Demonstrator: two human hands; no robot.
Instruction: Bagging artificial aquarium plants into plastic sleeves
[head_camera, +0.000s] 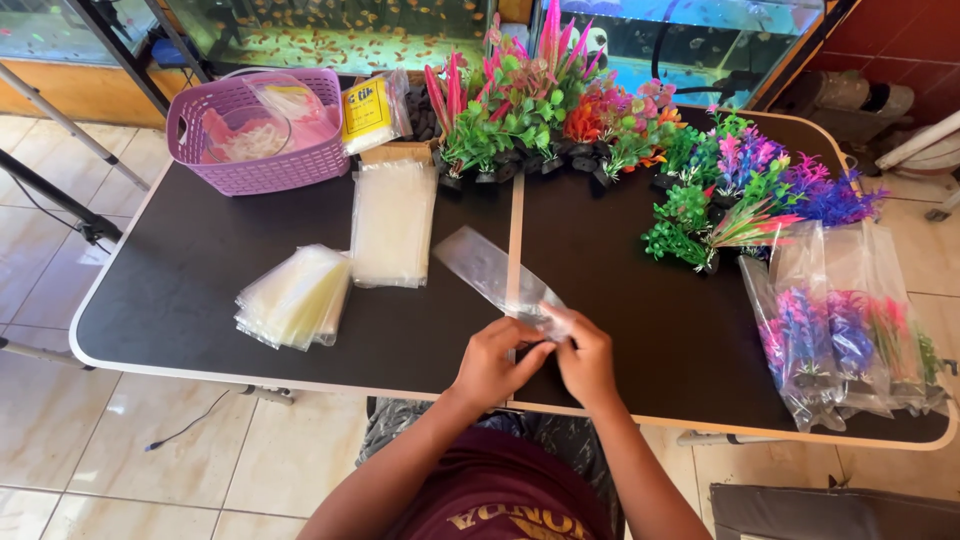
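hands, left (497, 362) and right (583, 358), both pinching near end of clear plastic sleeve (497, 276), probably prying its mouth apart, plastic plants (560, 110) waiting behind.

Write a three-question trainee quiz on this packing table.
1. True or false: both hands, left hand and right hand, grip one clear plastic bag.
2. Where is the purple basket? A far left of the table; B near right; C on the floor.
3. What do the filled bags hold?

Key: 1 true. 2 A. 3 Colourful artificial aquarium plants, like the loose plants.
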